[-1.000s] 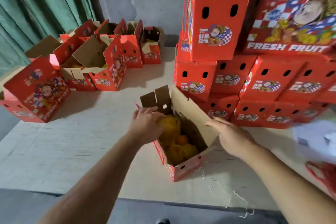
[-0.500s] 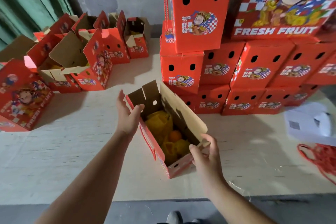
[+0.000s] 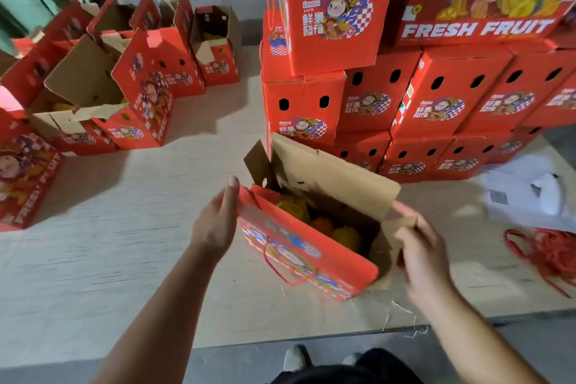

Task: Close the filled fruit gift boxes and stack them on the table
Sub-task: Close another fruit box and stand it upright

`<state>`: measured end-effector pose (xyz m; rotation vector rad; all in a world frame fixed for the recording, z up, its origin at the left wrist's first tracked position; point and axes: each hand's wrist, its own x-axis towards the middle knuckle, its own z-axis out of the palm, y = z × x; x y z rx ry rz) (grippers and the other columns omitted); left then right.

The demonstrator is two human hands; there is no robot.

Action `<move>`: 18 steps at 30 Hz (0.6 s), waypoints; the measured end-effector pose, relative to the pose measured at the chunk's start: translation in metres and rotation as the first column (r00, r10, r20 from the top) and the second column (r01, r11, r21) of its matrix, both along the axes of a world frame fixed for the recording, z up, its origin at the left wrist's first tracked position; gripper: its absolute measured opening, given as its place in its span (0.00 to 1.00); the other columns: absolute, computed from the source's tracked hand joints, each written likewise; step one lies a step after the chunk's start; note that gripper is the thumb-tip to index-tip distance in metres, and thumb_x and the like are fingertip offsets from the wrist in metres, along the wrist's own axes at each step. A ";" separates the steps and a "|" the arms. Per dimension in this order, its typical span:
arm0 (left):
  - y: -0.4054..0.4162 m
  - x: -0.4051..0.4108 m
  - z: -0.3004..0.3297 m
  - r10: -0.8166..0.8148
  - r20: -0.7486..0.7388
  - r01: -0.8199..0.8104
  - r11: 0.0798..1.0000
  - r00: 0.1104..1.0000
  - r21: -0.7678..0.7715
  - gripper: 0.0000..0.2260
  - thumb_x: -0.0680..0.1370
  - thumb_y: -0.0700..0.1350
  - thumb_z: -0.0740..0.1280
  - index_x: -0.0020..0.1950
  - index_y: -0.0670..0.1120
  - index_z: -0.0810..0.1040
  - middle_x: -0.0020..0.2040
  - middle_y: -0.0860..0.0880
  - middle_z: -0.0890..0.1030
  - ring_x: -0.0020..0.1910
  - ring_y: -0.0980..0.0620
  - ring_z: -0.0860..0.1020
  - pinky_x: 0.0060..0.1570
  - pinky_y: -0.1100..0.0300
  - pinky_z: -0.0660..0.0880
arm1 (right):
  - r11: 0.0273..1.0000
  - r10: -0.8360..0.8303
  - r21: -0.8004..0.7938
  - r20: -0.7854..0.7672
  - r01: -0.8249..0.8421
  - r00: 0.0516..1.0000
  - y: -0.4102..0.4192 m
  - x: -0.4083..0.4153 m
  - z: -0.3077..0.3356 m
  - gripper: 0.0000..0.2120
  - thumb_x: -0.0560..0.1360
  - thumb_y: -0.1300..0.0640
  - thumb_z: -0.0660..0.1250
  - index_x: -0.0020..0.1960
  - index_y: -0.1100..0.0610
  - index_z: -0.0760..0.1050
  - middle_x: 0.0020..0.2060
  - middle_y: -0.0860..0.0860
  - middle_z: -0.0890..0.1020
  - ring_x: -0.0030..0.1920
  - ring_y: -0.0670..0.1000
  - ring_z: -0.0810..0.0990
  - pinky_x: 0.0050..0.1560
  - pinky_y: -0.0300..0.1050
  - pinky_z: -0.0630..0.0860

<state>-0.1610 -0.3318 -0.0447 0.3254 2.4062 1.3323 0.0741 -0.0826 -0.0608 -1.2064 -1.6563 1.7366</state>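
Head view looks down on an open fruit gift box sitting near the front edge of the table, at about six o'clock from the stack of closed boxes. Yellow and orange fruit shows inside, so the box is filled and only its top needs shutting. At nine o'clock of the box the left hand has straight fingers laid flat against the long printed flap, which tilts inward over the fruit, apparently being pushed shut. At three o'clock the right hand is blurred; its fingers look loosely spread around the short brown end flap, though whether they pinch it I cannot tell. The far brown flap stands upright, likely waiting to fold in turn. More open boxes wait at ten o'clock, kept apart from the finished stack, and a tangle of red cord lies at three o'clock beside white paper.
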 end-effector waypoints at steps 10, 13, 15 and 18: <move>0.115 0.122 -0.024 -0.263 0.097 0.239 0.950 0.960 0.203 0.25 0.83 0.69 0.48 0.74 0.63 0.73 0.45 0.55 0.85 0.43 0.54 0.84 0.47 0.53 0.82 | 0.949 0.058 0.287 0.250 -0.131 0.967 0.182 0.042 0.036 0.03 0.81 0.49 0.69 0.54 0.47 0.78 0.49 0.48 0.81 0.46 0.47 0.78 0.41 0.38 0.71; 0.139 0.133 -0.031 -0.123 0.044 0.109 0.964 0.991 0.245 0.22 0.84 0.66 0.51 0.66 0.60 0.79 0.53 0.54 0.86 0.54 0.49 0.84 0.55 0.45 0.81 | 0.946 0.201 0.197 0.261 -0.256 0.944 0.194 0.049 0.038 0.21 0.73 0.28 0.62 0.50 0.45 0.74 0.51 0.46 0.79 0.55 0.53 0.76 0.49 0.46 0.65; 0.146 0.135 -0.035 0.067 0.091 -0.092 0.948 0.994 0.304 0.19 0.82 0.66 0.55 0.56 0.59 0.82 0.50 0.53 0.85 0.55 0.45 0.82 0.57 0.42 0.79 | 0.925 0.320 0.153 0.173 -0.347 0.931 0.198 0.047 0.036 0.38 0.59 0.15 0.61 0.48 0.47 0.72 0.47 0.50 0.78 0.46 0.45 0.75 0.47 0.40 0.67; 0.157 0.134 -0.037 0.186 0.301 -0.311 0.840 0.935 0.446 0.16 0.80 0.60 0.59 0.56 0.53 0.80 0.57 0.47 0.83 0.61 0.43 0.79 0.66 0.39 0.73 | 0.892 0.417 0.149 0.092 -0.427 0.904 0.198 0.048 0.017 0.20 0.78 0.38 0.64 0.63 0.50 0.70 0.60 0.54 0.77 0.57 0.42 0.77 0.53 0.27 0.69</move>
